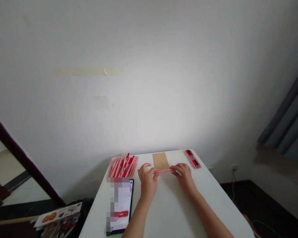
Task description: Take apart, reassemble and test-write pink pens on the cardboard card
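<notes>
Held level above the white table (pixel 173 201) is a slim pink pen (pixel 164 171), pinched at one end by my left hand (pixel 148 180) and at the other by my right hand (pixel 185 177). My left thumb and index finger close on it, while the other left fingers are raised and bent. Just behind it lies a flat brown card (pixel 160 160). A pile of pink and red pens (pixel 123 166) sits at the back left. A small group of red, black and pink pens (pixel 192 159) lies at the back right.
A phone (pixel 121 208) with its screen lit lies on the left of the table. The table's back edge stands near a white wall (pixel 158 99). A box (pixel 59 215) is low at the left, and a dark curtain (pixel 287 122) hangs at the right.
</notes>
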`<action>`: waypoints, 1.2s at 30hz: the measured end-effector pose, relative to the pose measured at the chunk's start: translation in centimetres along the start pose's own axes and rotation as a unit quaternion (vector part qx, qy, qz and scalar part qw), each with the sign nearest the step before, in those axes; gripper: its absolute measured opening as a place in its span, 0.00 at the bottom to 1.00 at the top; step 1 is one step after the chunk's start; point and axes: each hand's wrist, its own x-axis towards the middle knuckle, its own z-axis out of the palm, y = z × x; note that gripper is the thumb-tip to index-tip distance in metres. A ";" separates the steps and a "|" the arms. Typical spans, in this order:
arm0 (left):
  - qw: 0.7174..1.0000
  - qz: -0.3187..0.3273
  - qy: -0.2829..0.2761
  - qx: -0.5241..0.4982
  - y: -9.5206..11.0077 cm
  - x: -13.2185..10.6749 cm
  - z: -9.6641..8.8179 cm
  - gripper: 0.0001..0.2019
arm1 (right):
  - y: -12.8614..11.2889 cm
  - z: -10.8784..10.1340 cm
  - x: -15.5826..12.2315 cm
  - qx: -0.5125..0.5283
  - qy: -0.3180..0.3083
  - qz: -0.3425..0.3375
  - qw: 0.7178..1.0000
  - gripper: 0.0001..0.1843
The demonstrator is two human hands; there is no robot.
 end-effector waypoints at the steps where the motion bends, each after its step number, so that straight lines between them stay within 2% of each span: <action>1: 1.000 -0.001 0.001 -0.002 0.0 0.0 0.0 0.05 | -0.1 0.0 0.0 0.007 0.003 0.003 1.000 0.09; 7: 1.000 -0.008 0.005 -0.002 0.0 0.0 0.0 0.06 | -0.4 -0.3 0.1 0.095 0.010 0.017 0.995 0.10; 13: 1.000 -0.009 -0.005 -0.011 0.0 0.0 -0.1 0.07 | -0.2 -0.3 0.2 0.169 0.053 0.085 0.980 0.21; 19: 1.000 -0.007 -0.008 -0.014 0.2 0.1 -0.2 0.09 | -0.2 -0.4 0.4 0.190 0.037 0.095 0.976 0.19; 22: 1.000 -0.010 -0.010 -0.010 0.3 0.1 -0.3 0.08 | -0.3 -0.4 0.6 0.240 0.028 0.129 0.962 0.18; 24: 1.000 -0.014 -0.011 -0.004 0.4 0.1 -0.4 0.08 | -0.5 -0.5 0.6 0.308 0.023 0.162 0.937 0.19; 28: 1.000 -0.016 -0.018 0.000 0.5 0.0 -0.3 0.09 | -0.7 -0.6 0.5 0.438 0.050 0.224 0.869 0.18; 34: 0.997 -0.021 -0.067 0.017 0.6 -0.2 -0.2 0.16 | -0.2 -0.7 0.7 0.618 0.101 0.285 0.725 0.16; 36: 0.995 -0.023 -0.092 0.027 0.7 -0.3 -0.1 0.17 | 0.0 -0.8 0.8 0.655 0.109 0.289 0.690 0.16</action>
